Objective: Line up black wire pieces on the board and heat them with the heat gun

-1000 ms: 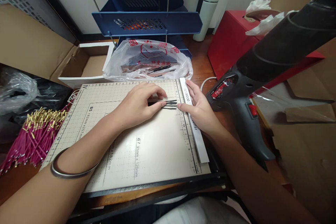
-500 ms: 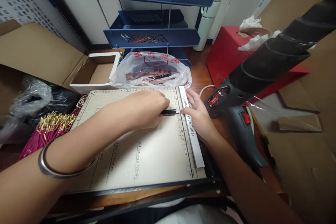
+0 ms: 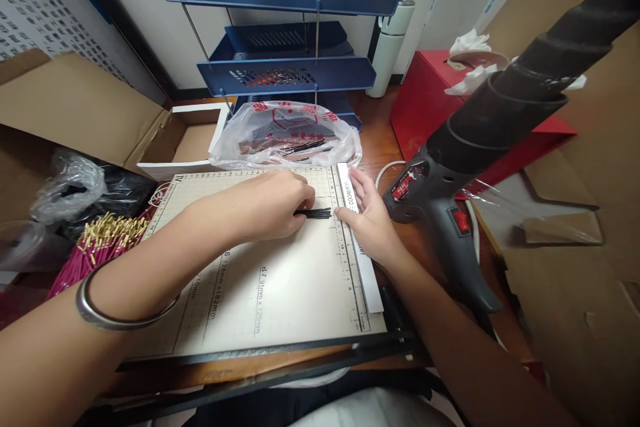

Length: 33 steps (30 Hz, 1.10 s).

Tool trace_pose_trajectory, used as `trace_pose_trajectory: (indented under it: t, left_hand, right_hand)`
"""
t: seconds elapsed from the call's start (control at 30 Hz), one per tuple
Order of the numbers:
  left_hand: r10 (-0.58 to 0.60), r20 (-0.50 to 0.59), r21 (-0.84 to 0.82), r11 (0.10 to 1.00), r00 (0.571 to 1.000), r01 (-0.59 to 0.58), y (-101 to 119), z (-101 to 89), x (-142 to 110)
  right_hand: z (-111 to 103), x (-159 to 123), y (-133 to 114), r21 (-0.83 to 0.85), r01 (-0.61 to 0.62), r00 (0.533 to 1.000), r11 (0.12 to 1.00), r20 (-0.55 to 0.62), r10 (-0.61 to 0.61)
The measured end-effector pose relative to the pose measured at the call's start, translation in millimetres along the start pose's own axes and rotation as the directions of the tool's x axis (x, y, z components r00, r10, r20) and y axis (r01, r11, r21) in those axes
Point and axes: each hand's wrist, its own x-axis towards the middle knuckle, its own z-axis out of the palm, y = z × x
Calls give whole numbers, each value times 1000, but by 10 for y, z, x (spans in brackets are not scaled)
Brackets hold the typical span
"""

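Note:
My left hand (image 3: 270,203) is closed over a small bundle of thin black strands (image 3: 317,213). The strands lie flat across a cream paper cutter (image 3: 295,287), their free ends pointing right towards its white guard strip (image 3: 367,280). Part of the bundle is hidden under my fingers. At the guard strip, my right hand (image 3: 373,223) rests with its fingers stretched along the outer side. Its thumb crosses over the strip and its tip sits right by the strand ends; whether it touches them I cannot tell.
Behind the cutter lies a clear plastic bag (image 3: 285,137) with more black strands inside. A heat gun (image 3: 440,180) stands at the right, before a red box (image 3: 415,100). Gold-tipped magenta cords (image 3: 105,240) lie left, near an open cardboard box (image 3: 195,140). Blue shelves (image 3: 295,73) rise behind.
The view has shifted slightly left. My left fingers have loosened a little over the strands, showing slightly more of them. My right thumb has moved slightly left past the strip.

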Motion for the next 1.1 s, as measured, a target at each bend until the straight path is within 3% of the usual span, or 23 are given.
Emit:
trace_pose_trajectory:
  t: [0.2,0.33,0.43,0.53,0.77,0.87,1.03,1.1]
  left_hand:
    - [-121,165,224,971,979,82,247,-102,88]
    - [-95,134,239,969,986,61,352,-98,107]
    - [-89,167,214,975,982,52,302,-149,106]
    - [-164,205,210,970,965,120,106,-312,167]
    - [-337,67,165,932,939,323,-602,-723,365]
    - [-454,51,188,879,889,438,-929,-792,218]
    - [-592,70,156,801,803,577,-1436,-910,-278]
    - [-649,26,158,754,760,638,-1592,-923,-443]
  right_hand:
    - [27,16,15,102,-29,997,994,-72,37]
    - [43,22,-2,207,-76,988,975,-113,101]
    - [51,35,-10,271,-99,984,957,-115,135]
    - [59,54,-1,300,-122,984,946,-88,155]
    - [66,58,53,301,-121,985,946,-79,151]
    - [65,51,69,286,-117,986,951,-78,144]
    - [62,49,47,271,-119,984,955,-98,151]
    - [60,51,28,259,-125,982,958,-104,156]
